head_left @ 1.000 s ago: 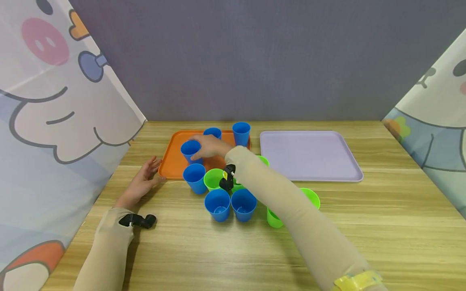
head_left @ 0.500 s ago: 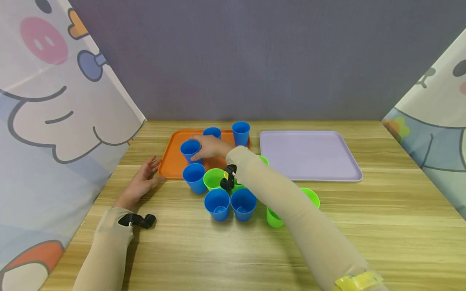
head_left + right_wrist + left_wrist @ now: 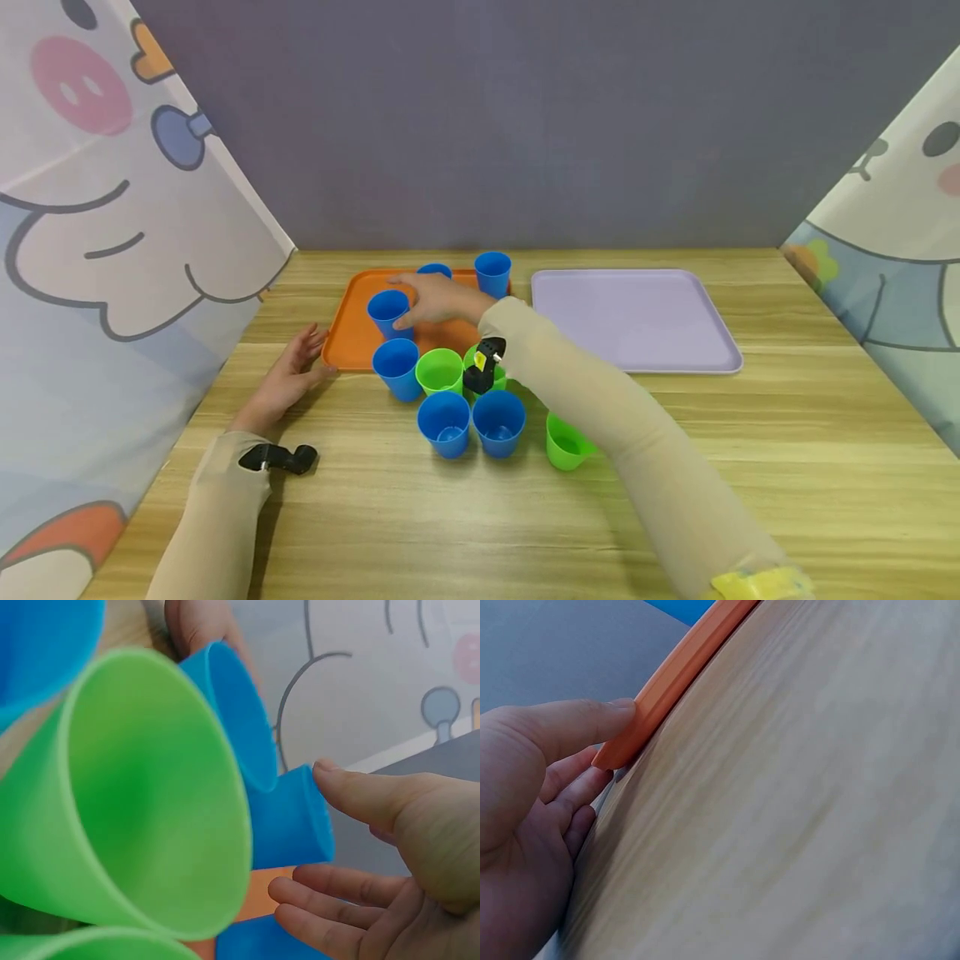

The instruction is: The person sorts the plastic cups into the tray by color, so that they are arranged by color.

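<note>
Beside the bench (image 3: 420, 525), a cartoon-printed panel (image 3: 90, 250) is seen at far left. The near-left corner of an orange tray (image 3: 351, 329) is touched by the left hand (image 3: 285, 383); its fingers are laid loosely and its thumb is rested against the rim. On the tray, an upright blue cup (image 3: 389, 317) is flanked by the widely spread thumb and fingers of the right hand (image 3: 437, 298); whether the cup is touched by the thumb tip cannot be told. By that hand a second blue cup (image 3: 434, 269) is partly hidden; a third blue cup (image 3: 492, 275) is placed toward the tray's far-right corner. In front of the tray, a fourth blue cup (image 3: 397, 371), a green cup (image 3: 439, 372) and two nearer blue cups (image 3: 444, 425) are clustered. Farther right, another green cup (image 3: 566, 442) is partly covered by the right sleeve (image 3: 645, 425). Behind the sleeve, a lilac tray (image 3: 637, 321) is set.
</note>
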Demonstrator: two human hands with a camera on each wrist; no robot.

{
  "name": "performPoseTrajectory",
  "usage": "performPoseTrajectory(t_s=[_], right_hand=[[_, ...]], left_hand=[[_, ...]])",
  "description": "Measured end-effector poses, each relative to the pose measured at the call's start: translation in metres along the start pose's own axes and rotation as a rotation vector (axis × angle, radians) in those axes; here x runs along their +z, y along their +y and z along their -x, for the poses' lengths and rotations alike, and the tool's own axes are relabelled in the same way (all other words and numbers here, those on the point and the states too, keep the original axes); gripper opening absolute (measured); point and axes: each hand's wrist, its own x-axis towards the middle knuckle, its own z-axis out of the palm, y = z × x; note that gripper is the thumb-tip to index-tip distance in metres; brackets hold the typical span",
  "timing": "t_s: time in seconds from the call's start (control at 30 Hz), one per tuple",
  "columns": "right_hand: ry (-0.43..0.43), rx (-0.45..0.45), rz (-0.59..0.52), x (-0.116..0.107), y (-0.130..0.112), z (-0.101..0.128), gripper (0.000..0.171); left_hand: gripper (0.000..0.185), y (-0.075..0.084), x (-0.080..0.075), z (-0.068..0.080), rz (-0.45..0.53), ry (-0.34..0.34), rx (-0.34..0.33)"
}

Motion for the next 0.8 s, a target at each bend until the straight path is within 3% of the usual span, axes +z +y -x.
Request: performPoseTrajectory(t_s=[0.23, 0.4, 0.8], right_hand=[[-0.028, -0.059, -0.031, -0.012, -0.004, 0.023, 0.078], [-0.002, -0.081, -0.042, -0.021, 0.0, 0.038, 0.077], [-0.024, -0.138, 0.03, -0.032, 0.018, 0.07, 0.069]], left_hand=[[0.085, 0.0, 0.0, 0.0, 0.0, 0.002, 0.002], [0.084, 0.001, 0.0, 0.001, -0.006, 0.01, 0.006], [0.085, 0.004, 0.001, 0.001, -0.013, 0.014, -0.006]])
